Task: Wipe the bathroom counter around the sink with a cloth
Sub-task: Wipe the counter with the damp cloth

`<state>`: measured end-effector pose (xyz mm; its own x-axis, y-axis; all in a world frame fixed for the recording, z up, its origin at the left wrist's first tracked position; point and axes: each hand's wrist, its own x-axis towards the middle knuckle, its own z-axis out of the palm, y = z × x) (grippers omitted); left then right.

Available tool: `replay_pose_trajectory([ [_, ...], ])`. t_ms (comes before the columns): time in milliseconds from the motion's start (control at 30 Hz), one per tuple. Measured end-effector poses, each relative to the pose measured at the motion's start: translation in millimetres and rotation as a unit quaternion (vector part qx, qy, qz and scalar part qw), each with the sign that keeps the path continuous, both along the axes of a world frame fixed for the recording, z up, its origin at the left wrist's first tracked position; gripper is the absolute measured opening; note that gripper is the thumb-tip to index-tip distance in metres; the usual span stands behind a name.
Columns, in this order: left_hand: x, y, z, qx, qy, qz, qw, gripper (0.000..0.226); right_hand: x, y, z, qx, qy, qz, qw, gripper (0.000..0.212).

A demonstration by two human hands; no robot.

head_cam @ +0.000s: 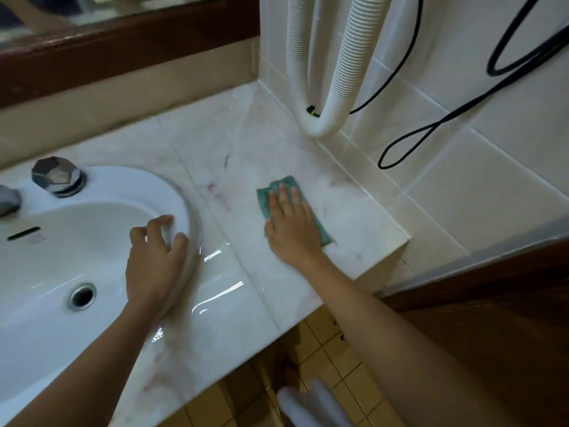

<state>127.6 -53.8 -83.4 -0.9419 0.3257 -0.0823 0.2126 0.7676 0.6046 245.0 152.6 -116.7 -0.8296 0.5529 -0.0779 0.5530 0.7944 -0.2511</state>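
Observation:
A green cloth (278, 188) lies flat on the white marble counter (246, 143), to the right of the sink. My right hand (291, 224) presses down on it with straight, spread fingers; most of the cloth is hidden under the palm. The white oval sink (101, 217) fills the left side. My left hand (157, 260) rests on the sink's right rim, fingers curled over the edge.
A chrome tap knob (57, 177) stands at the sink's back. A white ribbed hose (331, 97) loops down in the tiled corner, with black cables (431, 127) on the right wall. The counter ends at a front edge above yellow floor tiles (326, 343). A mirror hangs behind.

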Motion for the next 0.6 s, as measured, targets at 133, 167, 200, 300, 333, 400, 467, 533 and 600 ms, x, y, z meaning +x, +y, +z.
replay_pose_trajectory([
  [133, -3, -1, -2, 0.015, 0.003, -0.004, 1.000, 0.034, 49, -85, 3, -0.018, 0.013, 0.168, 0.986, 0.063],
  [167, -4, 0, -2, 0.021, 0.002, -0.004, 1.000, 0.034, 70, -87, 6, -0.017, 0.006, 0.199, 0.980, 0.063],
  [200, -5, 0, -2, 0.026, -0.001, -0.004, 1.000, 0.034, 89, -79, 9, -0.018, -0.001, 0.217, 0.976, 0.063],
  [300, -5, 3, -2, 0.032, -0.006, 0.000, 0.999, 0.034, 115, -10, 8, 0.023, -0.019, 0.180, 0.983, 0.062],
  [333, -5, 3, -2, 0.030, 0.000, 0.000, 1.000, 0.034, 110, 16, 7, 0.017, -0.036, 0.134, 0.990, 0.063],
  [400, -7, 3, -4, 0.027, 0.007, 0.001, 1.000, 0.033, 81, 54, 5, 0.027, -0.050, 0.049, 0.997, 0.065],
  [467, -7, 3, -5, 0.029, 0.008, 0.001, 1.000, 0.034, 37, 64, 2, 0.044, -0.055, -0.018, 0.997, 0.065],
  [533, -6, 2, -6, 0.037, 0.011, 0.000, 0.999, 0.036, -5, 47, 0, 0.037, -0.058, -0.048, 0.996, 0.063],
  [600, -7, 0, -8, 0.063, 0.016, 0.004, 0.998, 0.039, -30, 13, -2, 0.031, -0.043, -0.023, 0.998, 0.064],
])
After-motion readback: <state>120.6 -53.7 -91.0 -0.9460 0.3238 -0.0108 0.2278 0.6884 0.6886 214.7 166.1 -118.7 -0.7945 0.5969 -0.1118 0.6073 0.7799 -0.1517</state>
